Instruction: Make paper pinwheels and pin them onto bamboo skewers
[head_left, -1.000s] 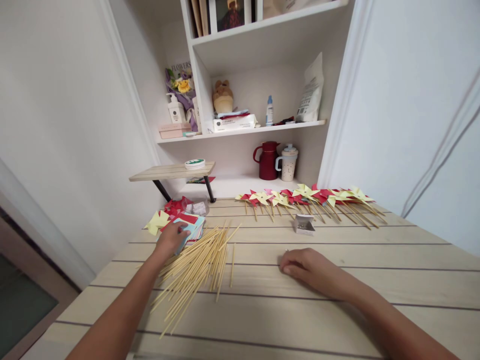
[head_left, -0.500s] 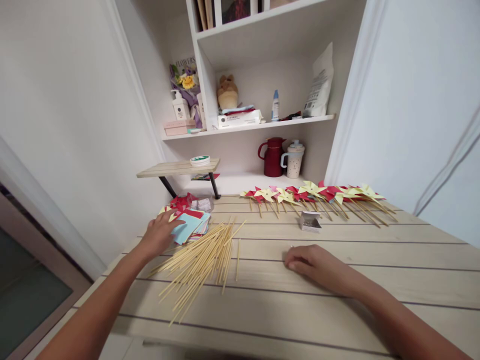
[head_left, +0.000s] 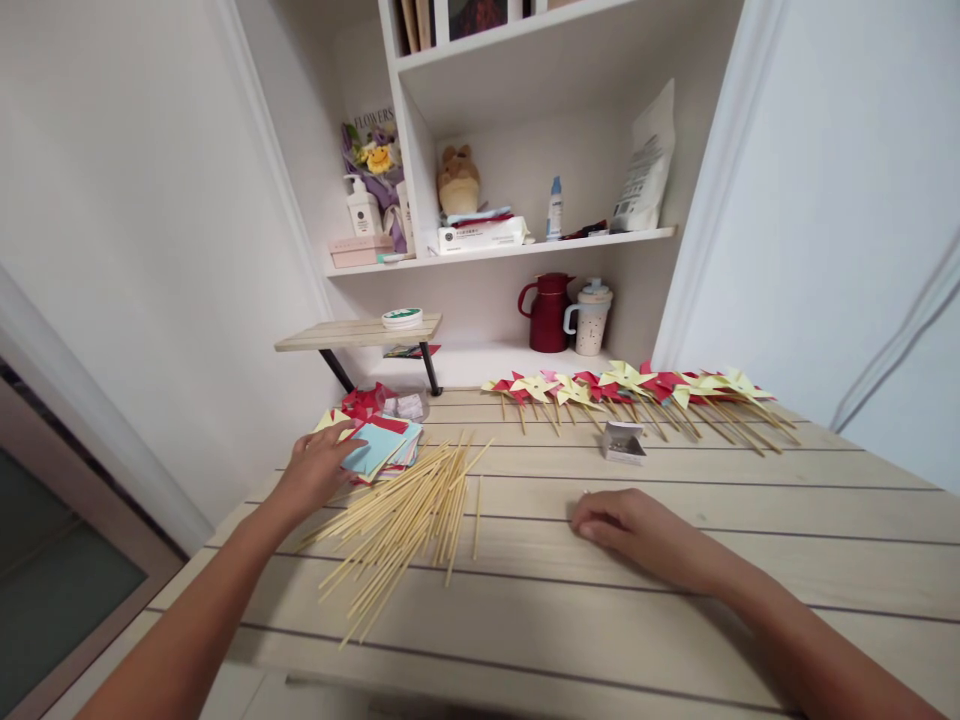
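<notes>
My left hand (head_left: pixel 315 466) reaches to the left edge of a stack of coloured paper sheets (head_left: pixel 375 446), light blue on top. Its fingers are stretched out and apart, close to cut yellow and red paper (head_left: pixel 366 402) behind the stack; whether they touch it I cannot tell. My right hand (head_left: pixel 622 520) rests on the table with fingers curled together. A tiny pale bit shows by its fingertips, too small to name. Between the hands lies a loose pile of thin wooden sticks (head_left: pixel 405 520), with a single stick (head_left: pixel 477 518) apart on its right.
Several red and yellow paper pinwheels (head_left: pixel 622 380) lie in a row along the table's back right. A small open box (head_left: pixel 623 443) sits before them. At the back left stands a small raised shelf (head_left: pixel 345 334). A red jug (head_left: pixel 549 312) and a cup (head_left: pixel 592 318) stand behind.
The view has shifted slightly. My left hand stays by the paper stack with hardly any movement, and my right hand rests in the same place.
</notes>
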